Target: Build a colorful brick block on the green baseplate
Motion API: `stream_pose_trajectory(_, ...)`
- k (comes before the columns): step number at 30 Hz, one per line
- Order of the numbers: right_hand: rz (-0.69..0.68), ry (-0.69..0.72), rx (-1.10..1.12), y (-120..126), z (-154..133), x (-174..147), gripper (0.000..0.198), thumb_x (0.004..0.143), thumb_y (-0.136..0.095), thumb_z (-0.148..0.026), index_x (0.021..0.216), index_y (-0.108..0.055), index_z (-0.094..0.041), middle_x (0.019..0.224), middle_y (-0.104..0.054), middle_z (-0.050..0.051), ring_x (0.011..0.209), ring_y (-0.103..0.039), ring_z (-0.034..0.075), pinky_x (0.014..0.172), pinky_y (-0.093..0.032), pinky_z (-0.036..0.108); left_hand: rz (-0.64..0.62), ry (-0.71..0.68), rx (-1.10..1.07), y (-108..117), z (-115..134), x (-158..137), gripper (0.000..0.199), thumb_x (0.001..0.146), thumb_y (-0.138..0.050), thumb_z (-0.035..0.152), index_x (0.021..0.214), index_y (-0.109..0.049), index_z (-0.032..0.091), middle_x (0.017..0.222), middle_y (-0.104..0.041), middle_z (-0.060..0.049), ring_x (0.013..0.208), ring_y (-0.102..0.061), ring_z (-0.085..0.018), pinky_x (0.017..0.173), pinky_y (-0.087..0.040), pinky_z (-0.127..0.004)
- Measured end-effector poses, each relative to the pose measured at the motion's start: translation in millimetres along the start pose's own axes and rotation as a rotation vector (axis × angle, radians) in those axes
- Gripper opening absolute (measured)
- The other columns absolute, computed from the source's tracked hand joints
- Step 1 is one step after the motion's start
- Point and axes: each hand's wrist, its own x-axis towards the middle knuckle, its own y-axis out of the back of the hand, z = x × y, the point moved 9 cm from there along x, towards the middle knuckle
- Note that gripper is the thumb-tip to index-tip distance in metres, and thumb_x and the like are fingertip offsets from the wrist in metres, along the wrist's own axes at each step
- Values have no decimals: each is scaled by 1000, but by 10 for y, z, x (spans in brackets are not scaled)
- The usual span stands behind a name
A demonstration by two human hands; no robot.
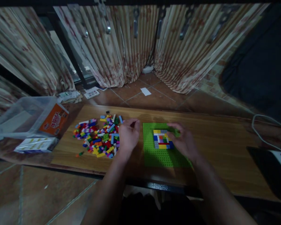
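Observation:
A bright green studded baseplate (152, 159) lies on the wooden table in front of me. Toy bricks in white, yellow, red, blue and grey form a low block structure (162, 144) on it. My right hand (184, 142) reaches over the plate's right side, thumb and forefinger apart at the structure's upper right corner; I cannot tell whether they touch it. Left of the plate, my left hand (128, 136) hovers between it and a heap of loose bricks (103, 137). Its fingers are curled into a pinch, and anything in them is too small or hidden to make out.
A clear plastic bin (23, 109) with an orange label and a white-and-yellow box (36, 145) stand left of the table (224, 150). A black-and-white object (267, 165) and a white cable (255, 134) are at the right. Curtains (121, 47) hang behind.

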Motion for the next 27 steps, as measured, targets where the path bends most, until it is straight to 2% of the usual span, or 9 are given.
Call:
stream_pose_trajectory(2, -87, 124, -62, -121, -153, -20, 33, 82, -58, -31, 113, -67, -23, 120, -65, 9, 113, -57, 27, 100, -43, 47, 26, 41, -55, 103, -71, 26, 17, 85, -56, 26, 81, -70, 16, 79, -71, -2, 73, -64, -14, 71, -48, -25)
stream_pose_trajectory(5, -180, 171, -153, -285, -195, -36, 33, 83, -56, -25, 114, -66, -24, 118, -66, 7, 115, -55, 27, 103, -41, 47, 41, 70, -77, 242, -120, 39, 17, 84, -57, 26, 82, -71, 16, 78, -71, -2, 73, -63, -14, 70, -47, -24)
stream_pose_trajectory(9, -221, 135, -231, -381, -111, -14, 32, 83, -52, -20, 110, -68, -24, 112, -69, 6, 109, -58, 25, 100, -44, 44, 82, 93, -43, 478, -189, 63, 16, 82, -58, 25, 77, -71, 16, 72, -70, 0, 68, -61, -13, 66, -46, -23)
stream_pose_trajectory(14, -243, 62, -260, -379, 3, 14, 33, 83, -49, -21, 110, -68, -24, 113, -70, 7, 104, -62, 26, 96, -46, 43, 224, 145, -58, 922, -448, 126, 18, 79, -60, 27, 75, -71, 13, 65, -67, 0, 62, -59, -12, 61, -44, -22)
stream_pose_trajectory(18, -257, 50, -306, -369, 83, 12, 36, 82, -47, -24, 112, -67, -22, 115, -69, 8, 106, -62, 28, 95, -47, 44, 292, 183, -74, 1220, -654, 142, 18, 77, -61, 27, 78, -71, 12, 69, -69, -2, 63, -60, -13, 61, -45, -22)
stream_pose_trajectory(20, -259, 72, -313, -369, 98, 6, 37, 82, -47, -23, 113, -67, -22, 114, -69, 8, 104, -63, 27, 93, -48, 44, 193, 181, -74, 1223, -698, 154, 19, 77, -60, 26, 82, -72, 12, 74, -71, -3, 66, -61, -14, 62, -47, -23)
stream_pose_trajectory(22, -253, 92, -322, -368, 104, 0, 37, 82, -46, -23, 113, -67, -22, 113, -69, 8, 103, -63, 27, 93, -48, 44, 12, 141, -16, 1126, -682, 147, 19, 77, -59, 24, 87, -72, 13, 80, -72, -4, 70, -63, -15, 67, -49, -25)
stream_pose_trajectory(24, -248, 104, -339, -371, 107, -5, 37, 82, -46, -24, 113, -67, -23, 114, -69, 9, 104, -62, 29, 93, -48, 46, -158, 74, 121, 997, -630, 104, 19, 76, -59, 19, 89, -73, 16, 88, -73, -5, 80, -65, -17, 77, -51, -28)
stream_pose_trajectory(27, -255, 97, -362, -388, 120, -13, 37, 83, -46, -28, 114, -67, -21, 114, -69, 11, 104, -62, 31, 92, -48, 48, -306, -56, 333, 809, -513, 15, 24, 76, -56, 12, 90, -74, 21, 98, -72, -5, 94, -63, -19, 92, -49, -33)
